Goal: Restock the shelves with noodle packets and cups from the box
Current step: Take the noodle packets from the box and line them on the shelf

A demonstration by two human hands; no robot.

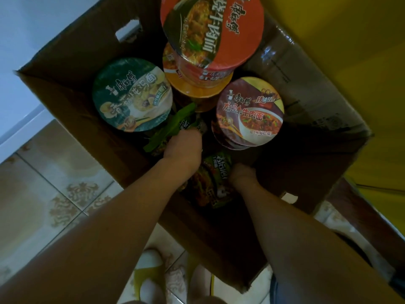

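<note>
An open cardboard box (87,119) stands on the floor below me. Inside are noodle cups: a green-lidded one (131,93), a red-lidded one (212,29) stacked on an orange cup (197,88), and a purple-brown one (249,113). Green noodle packets lie at the bottom. My left hand (184,148) reaches deep in and grips a green packet (173,126). My right hand (242,172) is low in the box beside another green packet (212,181); its fingers are hidden in shadow.
The box sits on patterned floor tiles (54,189). A yellow surface (350,51) rises on the right and a white one (22,40) on the left. My feet in slippers (166,279) stand just before the box.
</note>
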